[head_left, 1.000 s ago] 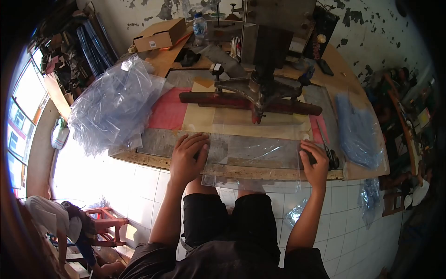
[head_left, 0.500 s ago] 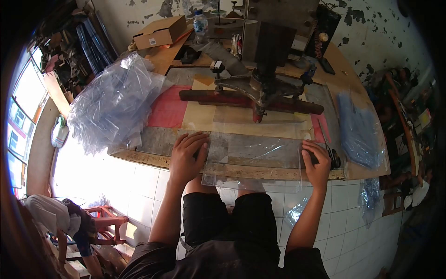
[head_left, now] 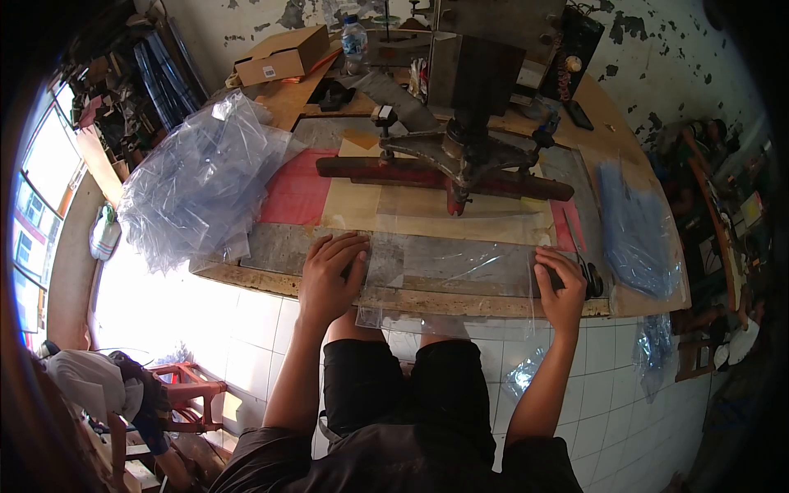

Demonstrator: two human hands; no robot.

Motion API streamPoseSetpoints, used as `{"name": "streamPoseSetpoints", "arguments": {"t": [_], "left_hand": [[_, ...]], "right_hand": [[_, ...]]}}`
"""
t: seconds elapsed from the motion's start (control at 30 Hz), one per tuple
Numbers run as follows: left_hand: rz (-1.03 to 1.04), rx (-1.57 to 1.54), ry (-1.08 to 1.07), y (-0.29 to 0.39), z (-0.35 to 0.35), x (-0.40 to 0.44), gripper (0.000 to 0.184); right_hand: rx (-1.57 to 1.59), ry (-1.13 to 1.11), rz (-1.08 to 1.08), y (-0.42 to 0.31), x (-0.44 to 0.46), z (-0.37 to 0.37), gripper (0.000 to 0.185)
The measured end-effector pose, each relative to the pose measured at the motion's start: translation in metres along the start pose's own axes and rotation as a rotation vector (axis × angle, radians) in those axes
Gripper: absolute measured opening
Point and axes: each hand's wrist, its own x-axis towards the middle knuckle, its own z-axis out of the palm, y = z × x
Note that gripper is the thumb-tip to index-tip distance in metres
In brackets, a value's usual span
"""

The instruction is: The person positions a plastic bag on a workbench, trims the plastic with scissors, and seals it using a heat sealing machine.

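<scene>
A clear plastic sheet (head_left: 460, 267) lies across the table's front, its near edge hanging over the wooden rim. Its far part reaches beneath the red-edged bar (head_left: 509, 182) of a heavy metal press (head_left: 457, 144). My left hand (head_left: 333, 267) grips the sheet's left edge, with fingers bent over and the thumb close by. At the right edge my right hand (head_left: 562, 278) has thumb and fingertips on the plastic. Beneath the bar lies yellow cloth or paper (head_left: 353, 201), with a red piece (head_left: 300, 187) at its left. Scissors (head_left: 590, 278) rest beside my right hand.
A large heap of clear plastic (head_left: 197, 177) covers the table's left side. Bluish plastic sheets (head_left: 637, 230) lie at the right edge. Behind are a cardboard box (head_left: 282, 56), a water bottle (head_left: 353, 41) and a phone (head_left: 578, 116). Another person (head_left: 99, 382) bends at lower left.
My hands and the plastic sheet stay almost still. At lower left the other person has leaned lower and shifted their arm.
</scene>
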Motion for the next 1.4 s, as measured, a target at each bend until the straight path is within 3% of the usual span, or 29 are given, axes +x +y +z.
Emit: {"name": "streamPoseSetpoints", "arguments": {"t": [1.4], "left_hand": [[0.064, -0.044, 0.077, -0.0030, -0.0010, -0.0027, 0.015]], "right_hand": [[0.043, -0.007, -0.018, -0.0005, -0.0002, -0.0009, 0.018]]}}
